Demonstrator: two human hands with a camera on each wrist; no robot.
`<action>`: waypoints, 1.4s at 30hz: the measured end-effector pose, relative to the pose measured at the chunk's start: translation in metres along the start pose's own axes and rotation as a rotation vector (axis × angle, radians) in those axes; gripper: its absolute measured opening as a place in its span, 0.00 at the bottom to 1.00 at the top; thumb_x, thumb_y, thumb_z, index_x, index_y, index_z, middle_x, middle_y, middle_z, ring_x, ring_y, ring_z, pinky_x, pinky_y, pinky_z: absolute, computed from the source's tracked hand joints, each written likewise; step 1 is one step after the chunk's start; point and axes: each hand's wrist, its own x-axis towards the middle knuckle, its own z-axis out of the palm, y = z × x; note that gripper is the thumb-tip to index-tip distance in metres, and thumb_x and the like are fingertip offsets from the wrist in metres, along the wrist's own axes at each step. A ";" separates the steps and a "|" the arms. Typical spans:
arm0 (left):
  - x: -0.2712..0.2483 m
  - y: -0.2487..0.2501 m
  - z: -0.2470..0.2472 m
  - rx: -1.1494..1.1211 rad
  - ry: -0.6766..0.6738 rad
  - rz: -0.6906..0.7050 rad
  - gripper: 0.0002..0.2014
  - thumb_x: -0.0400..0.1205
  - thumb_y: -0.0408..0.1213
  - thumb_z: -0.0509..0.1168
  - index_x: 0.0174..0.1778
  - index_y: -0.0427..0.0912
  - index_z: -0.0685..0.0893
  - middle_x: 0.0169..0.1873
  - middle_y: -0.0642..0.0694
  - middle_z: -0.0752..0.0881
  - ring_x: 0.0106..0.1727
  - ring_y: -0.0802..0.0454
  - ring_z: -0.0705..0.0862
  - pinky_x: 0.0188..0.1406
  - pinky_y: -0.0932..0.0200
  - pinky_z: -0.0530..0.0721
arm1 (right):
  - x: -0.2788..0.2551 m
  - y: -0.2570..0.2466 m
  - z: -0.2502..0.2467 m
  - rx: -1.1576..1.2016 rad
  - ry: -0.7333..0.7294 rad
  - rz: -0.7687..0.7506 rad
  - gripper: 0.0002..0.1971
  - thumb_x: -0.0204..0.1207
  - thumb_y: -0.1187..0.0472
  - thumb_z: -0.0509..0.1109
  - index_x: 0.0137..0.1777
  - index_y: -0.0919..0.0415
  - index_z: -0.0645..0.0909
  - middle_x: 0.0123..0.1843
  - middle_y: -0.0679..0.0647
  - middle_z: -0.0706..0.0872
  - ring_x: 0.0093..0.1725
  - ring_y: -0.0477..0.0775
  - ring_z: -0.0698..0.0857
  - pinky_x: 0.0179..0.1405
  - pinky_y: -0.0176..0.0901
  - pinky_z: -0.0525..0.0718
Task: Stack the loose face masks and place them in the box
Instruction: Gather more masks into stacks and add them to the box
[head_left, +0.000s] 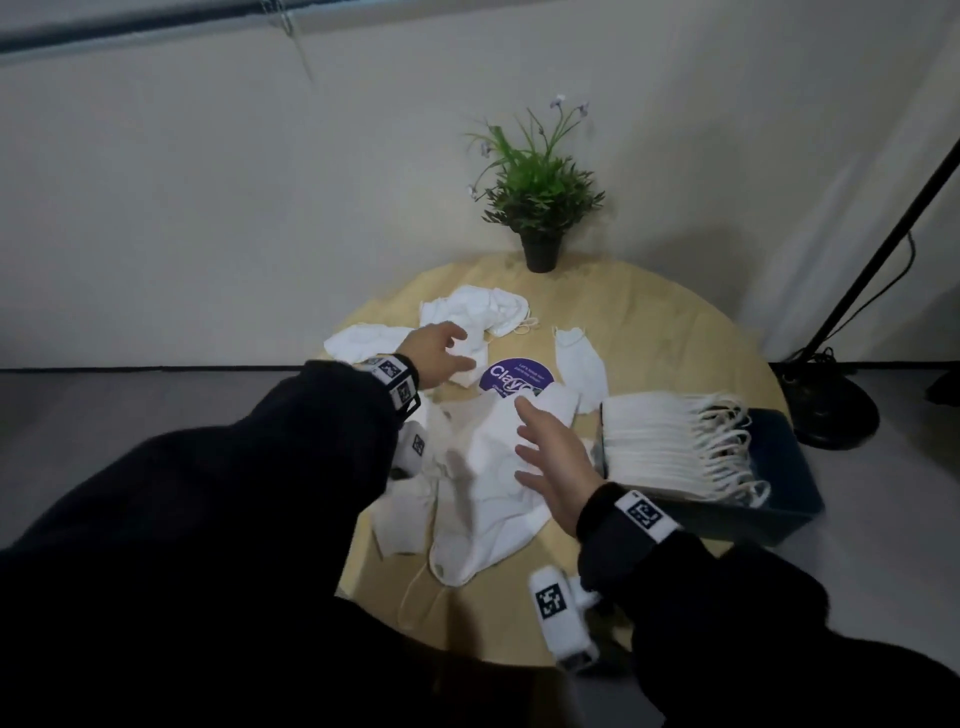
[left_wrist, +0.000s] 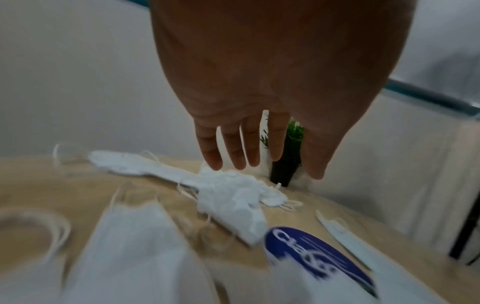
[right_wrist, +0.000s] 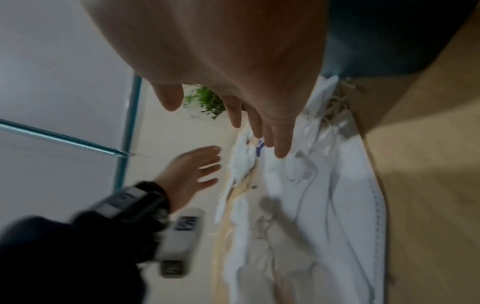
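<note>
Loose white face masks (head_left: 483, 467) lie scattered over the round wooden table (head_left: 649, 332). More masks (head_left: 478, 306) are crumpled at the far side, and one single mask (head_left: 579, 364) lies apart on the right. A dark blue box (head_left: 779, 499) at the table's right edge holds a neat stack of masks (head_left: 670, 447). My left hand (head_left: 441, 353) hovers with spread fingers over the far crumpled masks (left_wrist: 233, 197), holding nothing. My right hand (head_left: 550, 457) hovers open above the near pile (right_wrist: 324, 205), fingers straight, just left of the box.
A potted green plant (head_left: 540, 208) stands at the table's far edge. A round purple sticker (head_left: 514, 376) lies among the masks. A black lamp stand (head_left: 831, 405) rises on the floor to the right. A white wall is behind the table.
</note>
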 end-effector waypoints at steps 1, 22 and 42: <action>0.016 -0.002 -0.008 0.049 0.006 -0.007 0.30 0.81 0.51 0.76 0.78 0.49 0.78 0.72 0.43 0.82 0.69 0.44 0.82 0.67 0.51 0.79 | 0.009 0.000 0.002 -0.025 0.049 -0.012 0.31 0.87 0.38 0.64 0.85 0.50 0.68 0.78 0.47 0.73 0.78 0.56 0.74 0.80 0.61 0.74; 0.213 0.043 0.035 0.503 -0.277 0.006 0.49 0.73 0.66 0.76 0.88 0.53 0.65 0.80 0.43 0.74 0.78 0.35 0.76 0.73 0.45 0.77 | 0.088 0.035 -0.015 -0.246 0.291 -0.120 0.15 0.85 0.47 0.68 0.70 0.46 0.80 0.71 0.47 0.80 0.71 0.47 0.79 0.72 0.44 0.76; -0.067 0.001 -0.004 -1.156 0.091 0.030 0.17 0.79 0.21 0.74 0.64 0.31 0.87 0.58 0.31 0.92 0.57 0.37 0.92 0.64 0.39 0.89 | 0.053 -0.001 -0.012 0.038 0.229 -0.179 0.28 0.80 0.40 0.75 0.76 0.50 0.77 0.69 0.48 0.85 0.65 0.51 0.86 0.69 0.53 0.82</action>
